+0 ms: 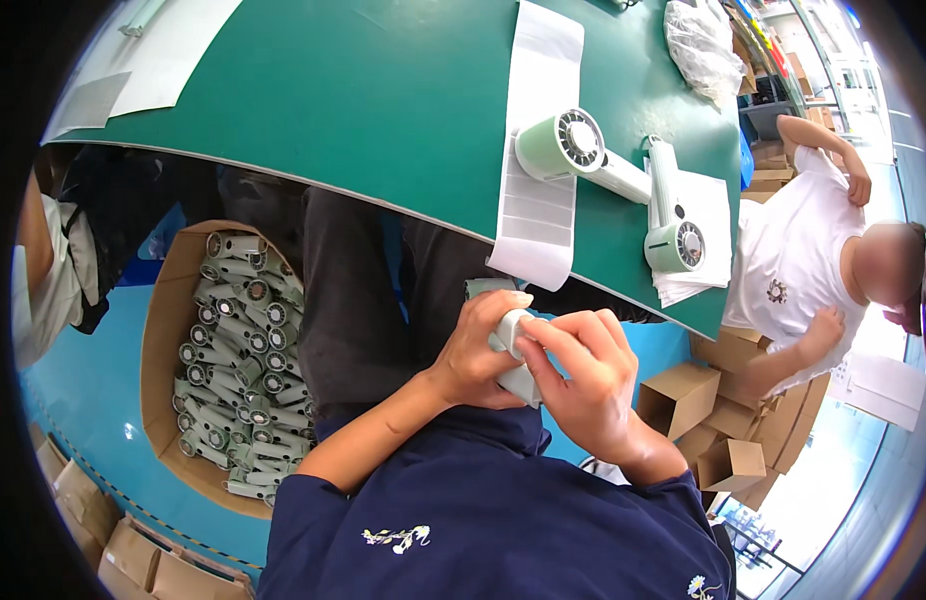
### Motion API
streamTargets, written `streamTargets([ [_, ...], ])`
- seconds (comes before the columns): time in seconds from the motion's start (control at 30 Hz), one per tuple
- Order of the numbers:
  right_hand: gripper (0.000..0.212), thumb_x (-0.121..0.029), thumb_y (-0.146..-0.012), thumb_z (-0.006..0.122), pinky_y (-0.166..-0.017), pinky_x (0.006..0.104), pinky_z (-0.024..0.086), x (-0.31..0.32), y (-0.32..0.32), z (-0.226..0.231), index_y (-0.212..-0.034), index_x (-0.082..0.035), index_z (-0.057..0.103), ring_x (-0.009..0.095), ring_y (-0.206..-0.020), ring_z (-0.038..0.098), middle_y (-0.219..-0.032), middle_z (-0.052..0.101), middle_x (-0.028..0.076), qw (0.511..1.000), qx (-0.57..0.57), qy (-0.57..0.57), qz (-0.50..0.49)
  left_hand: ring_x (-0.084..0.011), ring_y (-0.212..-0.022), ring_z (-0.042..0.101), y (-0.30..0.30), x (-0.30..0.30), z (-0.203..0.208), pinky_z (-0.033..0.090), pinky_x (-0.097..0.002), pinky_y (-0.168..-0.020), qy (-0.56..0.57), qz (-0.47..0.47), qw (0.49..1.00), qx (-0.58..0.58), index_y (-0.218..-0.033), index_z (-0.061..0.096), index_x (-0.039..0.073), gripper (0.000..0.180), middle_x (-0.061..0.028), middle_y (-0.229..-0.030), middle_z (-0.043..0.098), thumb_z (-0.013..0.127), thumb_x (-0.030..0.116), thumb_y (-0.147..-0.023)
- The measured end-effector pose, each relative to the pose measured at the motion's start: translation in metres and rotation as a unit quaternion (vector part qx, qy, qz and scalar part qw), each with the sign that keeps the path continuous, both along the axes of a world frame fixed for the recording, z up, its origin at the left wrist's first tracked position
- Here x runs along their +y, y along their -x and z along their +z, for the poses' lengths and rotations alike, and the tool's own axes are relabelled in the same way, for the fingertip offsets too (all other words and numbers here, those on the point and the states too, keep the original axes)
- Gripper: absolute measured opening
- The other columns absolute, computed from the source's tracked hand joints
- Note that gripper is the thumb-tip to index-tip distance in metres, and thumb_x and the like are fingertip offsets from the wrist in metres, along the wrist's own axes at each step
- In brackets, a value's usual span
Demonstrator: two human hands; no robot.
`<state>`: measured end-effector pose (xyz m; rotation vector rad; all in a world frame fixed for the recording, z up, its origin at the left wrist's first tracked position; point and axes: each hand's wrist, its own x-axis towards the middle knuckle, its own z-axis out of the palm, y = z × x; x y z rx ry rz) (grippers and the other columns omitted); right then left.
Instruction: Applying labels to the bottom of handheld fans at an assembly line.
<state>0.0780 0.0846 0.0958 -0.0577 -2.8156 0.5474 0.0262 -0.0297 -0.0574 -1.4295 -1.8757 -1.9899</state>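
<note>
Close in front of my body, over my lap, I hold a pale green and white handheld fan [520, 384]. My left hand [471, 352] is wrapped around it and hides much of its length. The fingers of my right hand [589, 378] are closed in a pinch at its whitish end; whether something small sits between them is hidden. Two similar fans lie beyond my hands on the green table [373, 90]: one fan [558, 147] rests across a long strip of white labels [536, 228], the other fan [673, 244] on a stack of white papers [705, 215].
A large cardboard box [163, 340] full of fans stands on the blue floor at my left. A clear plastic bag [701, 50] lies at the table's far right. Past the right edge are open cardboard boxes [676, 398] and a person in a white shirt [798, 240].
</note>
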Motion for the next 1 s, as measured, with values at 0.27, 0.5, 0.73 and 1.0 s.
streamTargets([
  [0.27, 0.025, -0.002, -0.080, 0.081, -0.061, 0.0253, 0.043, 0.015, 0.005, -0.004, -0.102, -0.003, 0.071, 0.009, -0.072, 0.053, -0.082, 0.062, 0.001, 0.952, -0.125, 0.244, -0.133, -0.0412, -0.124, 0.050, 0.002, -0.001, 0.001, 0.044, -0.0510, -0.100, -0.003, -0.001, 1.000, 0.016, -0.107, 0.071, 0.011, 0.060, -0.0222, -0.138, 0.045, 0.092, 0.030, -0.054],
  [0.5, 0.015, 0.007, -0.092, 0.065, -0.074, 0.0215, 0.047, 0.023, -0.022, -0.008, -0.108, 0.004, 0.064, 0.009, -0.082, 0.057, -0.100, 0.064, 0.008, 0.863, 0.039, 0.473, -0.173, -0.0394, -0.122, 0.052, 0.000, -0.004, -0.003, 0.045, -0.0508, -0.100, 0.006, -0.022, 1.000, 0.020, -0.104, 0.073, 0.014, 0.055, -0.0205, -0.136, 0.047, 0.092, 0.030, -0.054],
  [0.73, 0.015, 0.012, -0.080, 0.075, -0.081, 0.0315, 0.053, 0.008, -0.065, -0.010, -0.089, 0.003, 0.069, 0.021, -0.091, 0.065, -0.101, 0.067, 0.015, 0.887, -0.053, 0.456, -0.048, -0.0447, -0.126, 0.048, -0.004, -0.008, -0.018, 0.045, -0.0521, -0.101, 0.013, -0.011, 0.999, 0.028, -0.111, 0.076, 0.016, 0.059, -0.0246, -0.140, 0.041, 0.089, 0.035, -0.056],
  [1.0, 0.021, 0.011, -0.078, 0.078, -0.075, 0.0302, 0.052, 0.001, -0.069, -0.006, -0.095, -0.001, 0.073, 0.019, -0.083, 0.063, -0.092, 0.070, 0.010, 0.900, -0.081, 0.423, -0.063, -0.0402, -0.122, 0.051, -0.002, -0.005, -0.009, 0.045, -0.0491, -0.099, 0.009, 0.000, 1.000, 0.004, -0.112, 0.073, 0.019, 0.061, -0.0207, -0.137, 0.046, 0.092, 0.034, -0.057],
])
